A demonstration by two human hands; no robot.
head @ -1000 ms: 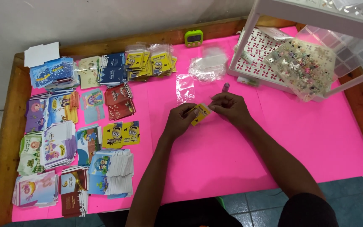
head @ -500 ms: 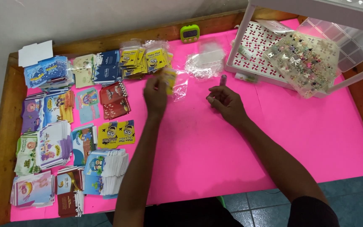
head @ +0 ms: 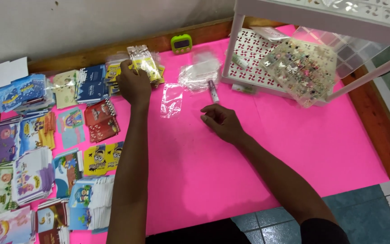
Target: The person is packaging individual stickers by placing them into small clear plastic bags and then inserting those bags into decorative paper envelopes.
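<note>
My left hand (head: pixel 134 83) reaches to the far left-centre of the pink table (head: pixel 294 149) and grips a clear-wrapped yellow packet (head: pixel 144 61), resting it on the pile of yellow packets (head: pixel 116 72). My right hand (head: pixel 222 121) lies on the pink surface, fingers loosely curled, holding nothing. Just beyond its fingertips lies a small dark tube (head: pixel 213 91). An empty clear plastic sleeve (head: pixel 171 100) lies flat between the two hands.
Stacks of small colourful cards (head: pixel 32 149) cover the table's left side. A heap of clear sleeves (head: pixel 199 72) and a green timer (head: pixel 181 43) sit at the back. A white rack (head: pixel 267 49) with a clear bead box (head: pixel 301 68) stands at the right.
My left hand carried the yellow packet from the table's middle up and left to the yellow pile. My right hand stayed near the tube and settled onto the table.
</note>
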